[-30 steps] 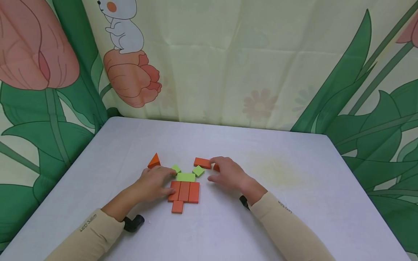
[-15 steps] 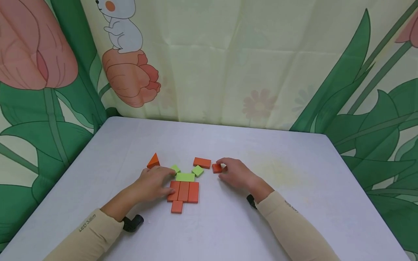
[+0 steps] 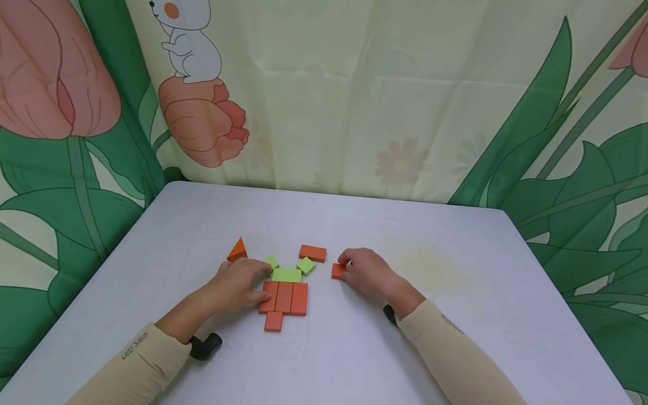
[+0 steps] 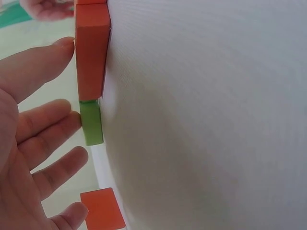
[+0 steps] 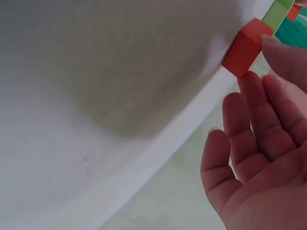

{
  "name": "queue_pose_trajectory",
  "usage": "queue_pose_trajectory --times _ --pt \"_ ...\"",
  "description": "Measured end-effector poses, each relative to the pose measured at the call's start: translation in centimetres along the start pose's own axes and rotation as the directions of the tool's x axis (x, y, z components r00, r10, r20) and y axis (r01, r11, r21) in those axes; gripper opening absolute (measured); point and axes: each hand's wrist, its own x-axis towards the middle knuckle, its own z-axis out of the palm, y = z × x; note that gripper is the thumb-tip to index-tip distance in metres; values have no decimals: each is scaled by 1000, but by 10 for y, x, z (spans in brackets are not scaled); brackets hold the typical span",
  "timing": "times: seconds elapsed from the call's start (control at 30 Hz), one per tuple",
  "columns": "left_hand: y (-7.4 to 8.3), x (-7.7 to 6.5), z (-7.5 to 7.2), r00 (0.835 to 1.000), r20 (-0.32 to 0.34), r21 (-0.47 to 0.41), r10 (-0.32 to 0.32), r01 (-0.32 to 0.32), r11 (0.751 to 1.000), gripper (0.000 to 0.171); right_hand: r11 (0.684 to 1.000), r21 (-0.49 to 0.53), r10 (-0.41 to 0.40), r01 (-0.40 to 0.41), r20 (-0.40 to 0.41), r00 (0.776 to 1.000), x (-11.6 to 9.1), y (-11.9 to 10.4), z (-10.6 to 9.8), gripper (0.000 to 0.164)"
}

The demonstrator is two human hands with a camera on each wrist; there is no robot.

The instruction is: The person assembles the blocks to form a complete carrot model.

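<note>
Between thumb and fingertips my right hand [image 3: 369,274] pinches a small red block [image 5: 243,50], low over the table and right of the other blocks. My left hand [image 3: 237,286] lies at the left side of a block figure, its fingers extended. Its thumb meets the leftmost of three upright red blocks [image 3: 284,297], and its fingertips reach a green block [image 4: 91,122]. Above the red row lies a flat green block [image 3: 287,275], with small tilted green blocks at its two upper corners, the right one [image 3: 306,266] fully visible. A small red square block [image 3: 273,322] sits below the row.
An orange triangular block [image 3: 238,250] stands just beyond the left hand. Behind the right green block lies a red oblong block [image 3: 313,253]. The white table [image 3: 455,337] ends at a printed curtain [image 3: 329,112] along the back.
My right hand has moved right and then slightly nearer, bringing the small red block away from the red oblong block. The left hand has stayed in place.
</note>
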Motion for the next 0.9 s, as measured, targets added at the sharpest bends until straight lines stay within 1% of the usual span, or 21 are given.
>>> queue_pose_trajectory --times 0.17,0.23,0.33,0.5,0.7,0.77,0.9 --pt "-2 1 1 1000 -4 4 4 -4 1000 56 999 -23 -38 39 42 998 -11 0 2 21" --pt "-2 1 1 1000 -5 5 5 -5 1000 56 998 -9 -68 68 44 997 -16 0 3 19" --pt "-3 1 1 1000 -6 3 7 -7 1000 56 990 32 -139 138 40 990 -24 -4 7 18" --pt "-3 0 1 1000 -3 -5 8 -8 1000 56 963 76 -263 259 54 963 -37 -22 11 23" --pt "-2 -1 0 1000 -4 -9 7 -7 1000 55 936 85 -349 343 84 933 -45 -46 16 20" --pt "-2 -1 1 1000 -4 -9 9 -9 1000 55 923 78 -382 376 83 921 -45 -51 19 16" --pt "-2 -2 0 1000 -6 -13 11 -12 1000 55 906 58 -423 419 79 903 -44 -59 24 15"
